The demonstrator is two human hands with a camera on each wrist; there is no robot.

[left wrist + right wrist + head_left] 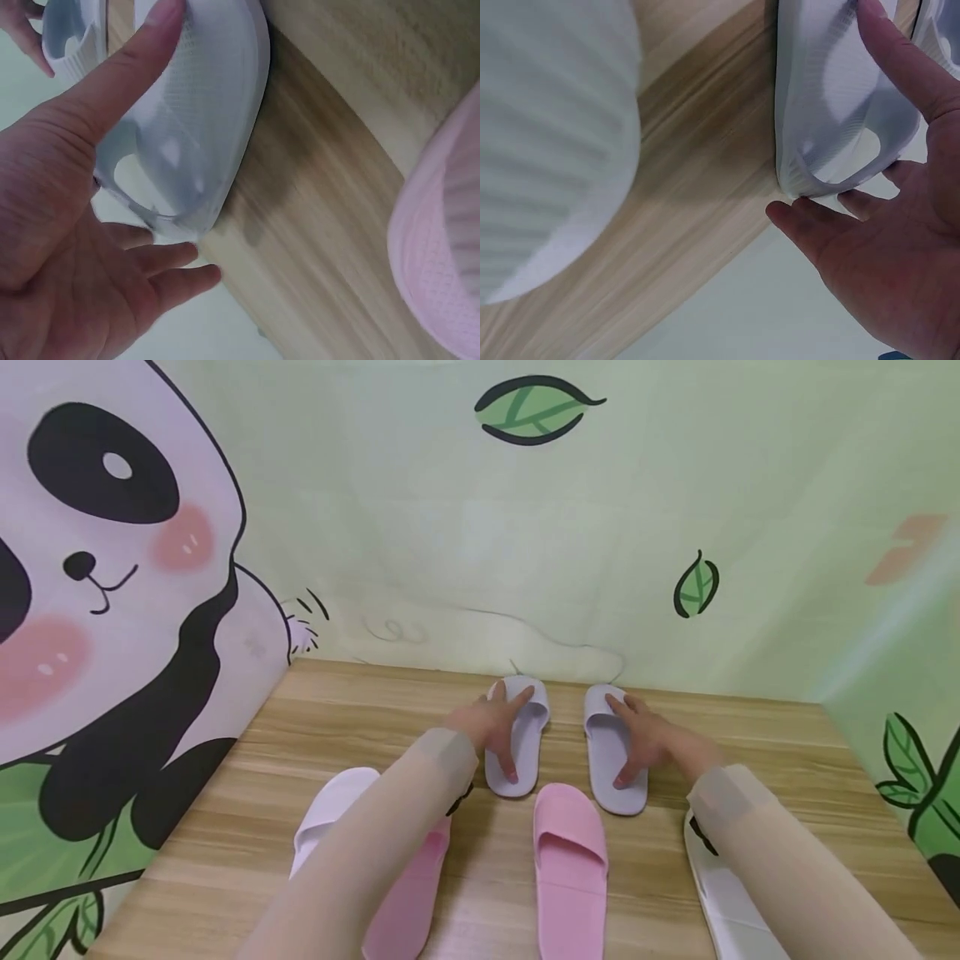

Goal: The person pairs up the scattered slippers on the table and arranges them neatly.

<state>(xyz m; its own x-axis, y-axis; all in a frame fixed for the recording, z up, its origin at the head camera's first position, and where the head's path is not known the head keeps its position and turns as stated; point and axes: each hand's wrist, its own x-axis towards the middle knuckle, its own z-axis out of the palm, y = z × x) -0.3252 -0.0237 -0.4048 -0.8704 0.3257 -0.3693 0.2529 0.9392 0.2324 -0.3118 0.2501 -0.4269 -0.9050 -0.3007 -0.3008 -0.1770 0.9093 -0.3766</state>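
Two light grey slippers lie side by side near the wall, toes toward it. Over the left grey slipper [529, 735] is my left hand [489, 725], thumb near the heel part and fingers spread by the toe strap. My right hand [647, 737] reaches over the right grey slipper [606, 745] in the same way. In the left wrist view the thumb extends across the insole, with straight fingers around the toe end. The right wrist view has the right thumb at the insole and the fingertips [784, 214] by the toe edge; whether they touch is unclear.
Closer to me lie a pink slipper [570, 868] and another pink slipper [408, 893], partly behind my left forearm. A white slipper [341, 797] stands at left, another white slipper [723, 885] at right. Behind the wooden floor [390, 710] rises a panda-printed wall [420, 527].
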